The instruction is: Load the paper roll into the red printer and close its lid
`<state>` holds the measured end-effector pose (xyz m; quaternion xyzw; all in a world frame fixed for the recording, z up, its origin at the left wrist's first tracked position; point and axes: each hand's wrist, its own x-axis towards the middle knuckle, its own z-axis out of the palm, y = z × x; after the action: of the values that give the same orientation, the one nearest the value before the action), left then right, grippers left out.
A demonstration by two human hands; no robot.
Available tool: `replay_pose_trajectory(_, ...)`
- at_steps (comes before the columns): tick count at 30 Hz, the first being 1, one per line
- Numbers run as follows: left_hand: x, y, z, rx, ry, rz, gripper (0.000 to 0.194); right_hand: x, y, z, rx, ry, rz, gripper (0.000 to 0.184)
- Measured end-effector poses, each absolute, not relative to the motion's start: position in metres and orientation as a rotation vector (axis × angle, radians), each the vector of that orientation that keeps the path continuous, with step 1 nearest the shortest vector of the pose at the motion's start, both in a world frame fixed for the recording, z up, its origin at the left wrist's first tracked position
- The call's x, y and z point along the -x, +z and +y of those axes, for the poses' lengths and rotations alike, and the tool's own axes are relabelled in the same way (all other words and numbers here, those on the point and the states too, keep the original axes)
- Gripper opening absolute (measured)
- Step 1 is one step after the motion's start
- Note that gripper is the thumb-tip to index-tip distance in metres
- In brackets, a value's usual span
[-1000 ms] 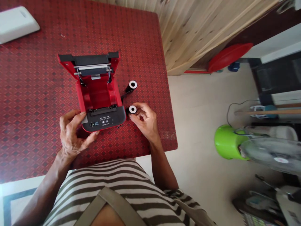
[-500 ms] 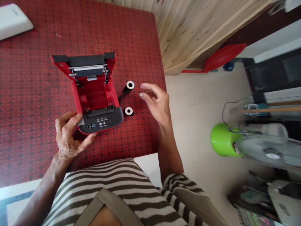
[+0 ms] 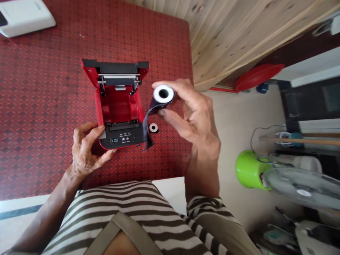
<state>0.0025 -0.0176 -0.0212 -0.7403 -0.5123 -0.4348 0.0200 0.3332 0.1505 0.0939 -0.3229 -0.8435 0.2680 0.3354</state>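
Observation:
A red and black label printer (image 3: pixel 120 109) stands on the table with its lid (image 3: pixel 123 67) raised, and its red inner bay holds nothing I can see. My left hand (image 3: pixel 86 148) grips its front left corner, thumb and fingers around the edge. To the printer's right, my right hand (image 3: pixel 198 118) pinches a paper roll (image 3: pixel 157 95) between thumb and fingers, above the table. The roll has a white end with a hollow core and a dark outer side; a loose dark strip (image 3: pixel 145 129) hangs from it. A smaller-looking second roll (image 3: pixel 150 128) stands beside the printer's front right.
The table (image 3: pixel 66 88) has a red patterned cover. A white device (image 3: pixel 32 17) lies at its far left. Wooden panelling (image 3: pixel 225 39) borders the right edge. On the floor to the right are a green bucket (image 3: pixel 245 170) and a fan (image 3: pixel 287 180).
My right hand has taken hold of the paper roll that stood at the printer's right and lifted it, its strip trailing. My left hand keeps its grip on the printer.

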Motion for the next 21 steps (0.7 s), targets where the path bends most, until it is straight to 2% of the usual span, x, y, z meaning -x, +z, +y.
replay_pose_trajectory(4,-0.002,-0.023,-0.020,2.314,-1.406,-1.657,0.084,-0.290,0.124,0.137,0.660,0.497,-2.573,0.033)
replay_pose_trajectory(9,-0.002,-0.023,-0.022,2.359,-1.429,-1.686,0.091,-0.238,0.113,0.133,0.918,0.334,-2.815,0.035)
replay_pose_trajectory(14,-0.004,-0.020,-0.021,2.365,-1.410,-1.665,0.089,-0.213,0.127,0.136,1.103,0.405,-3.026,0.040)
replay_pose_trajectory(19,-0.004,-0.020,-0.020,2.360,-1.417,-1.617,0.094,-0.201,0.128,0.153,1.207,0.485,-3.161,0.054)
replay_pose_trajectory(21,-0.004,-0.021,-0.020,2.355,-1.435,-1.616,0.093,-0.199,0.125,0.157,1.181,0.549,-3.138,0.053)
